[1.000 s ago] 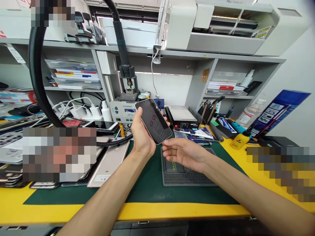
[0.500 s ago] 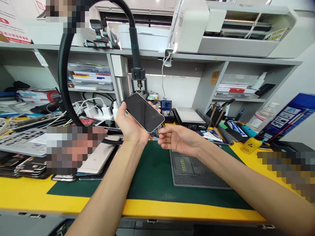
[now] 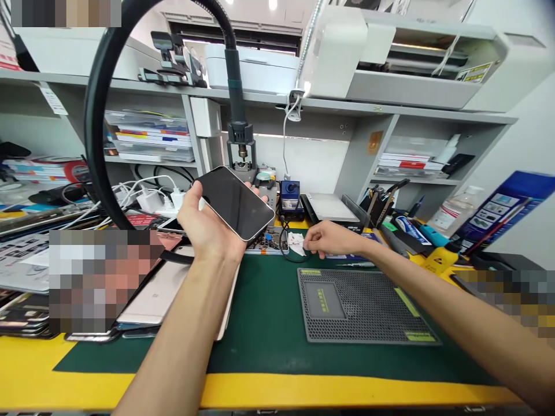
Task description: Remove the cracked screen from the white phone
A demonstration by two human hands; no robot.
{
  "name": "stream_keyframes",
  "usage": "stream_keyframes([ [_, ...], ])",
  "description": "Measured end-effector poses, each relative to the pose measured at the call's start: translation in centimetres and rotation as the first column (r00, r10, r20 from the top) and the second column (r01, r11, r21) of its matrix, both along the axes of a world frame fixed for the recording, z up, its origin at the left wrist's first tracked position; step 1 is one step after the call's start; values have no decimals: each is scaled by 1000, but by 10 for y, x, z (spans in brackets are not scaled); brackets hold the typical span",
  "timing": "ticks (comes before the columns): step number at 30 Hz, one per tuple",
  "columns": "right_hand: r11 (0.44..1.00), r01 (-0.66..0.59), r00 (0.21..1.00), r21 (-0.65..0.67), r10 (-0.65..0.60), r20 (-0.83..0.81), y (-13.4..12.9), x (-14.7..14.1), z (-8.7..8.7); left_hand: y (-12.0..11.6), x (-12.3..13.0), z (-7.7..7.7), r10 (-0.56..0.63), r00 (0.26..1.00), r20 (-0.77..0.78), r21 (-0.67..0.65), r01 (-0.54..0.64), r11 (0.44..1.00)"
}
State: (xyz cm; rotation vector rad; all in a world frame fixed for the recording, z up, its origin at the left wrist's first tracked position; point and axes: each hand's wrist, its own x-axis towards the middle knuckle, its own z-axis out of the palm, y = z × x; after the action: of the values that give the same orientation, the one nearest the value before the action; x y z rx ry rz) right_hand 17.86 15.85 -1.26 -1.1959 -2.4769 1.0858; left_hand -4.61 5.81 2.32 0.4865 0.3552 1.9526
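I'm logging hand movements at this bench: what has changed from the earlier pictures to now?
The right hand has moved from beside the near corner of the phone rightward to the white paper; whether it grips that is unclear. The phone has shifted left, and the red marks seen on its screen at first no longer show. Unchanged: the left hand holds the phone; the grey mat lies flat.

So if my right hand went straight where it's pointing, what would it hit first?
Your right hand would likely meet the white scrap beside its fingertips; they may already touch, depth is unclear.
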Motion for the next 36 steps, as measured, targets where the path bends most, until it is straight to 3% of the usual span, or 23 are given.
stream_keyframes([
  [5,996,-83,988,24,79,133,14,5,4,-3,5,1,-14,1000,-11,-70,14,997],
  [11,988,-100,988,115,85,131,18,11,11,-3,7,2,-30,999,-37,-73,27,997],
  [17,936,-182,974,301,130,185,11,-19,-12,-8,10,4,4,999,-50,-130,-10,991],
  [21,913,-143,963,382,39,268,18,-25,-21,-9,9,5,24,998,-53,-149,-32,988],
  [28,859,29,932,511,-208,297,44,-16,14,-9,8,7,26,999,-22,-136,-29,990],
  [36,865,38,911,501,-236,339,41,-43,10,-9,5,6,22,1000,-18,-156,-25,988],
])
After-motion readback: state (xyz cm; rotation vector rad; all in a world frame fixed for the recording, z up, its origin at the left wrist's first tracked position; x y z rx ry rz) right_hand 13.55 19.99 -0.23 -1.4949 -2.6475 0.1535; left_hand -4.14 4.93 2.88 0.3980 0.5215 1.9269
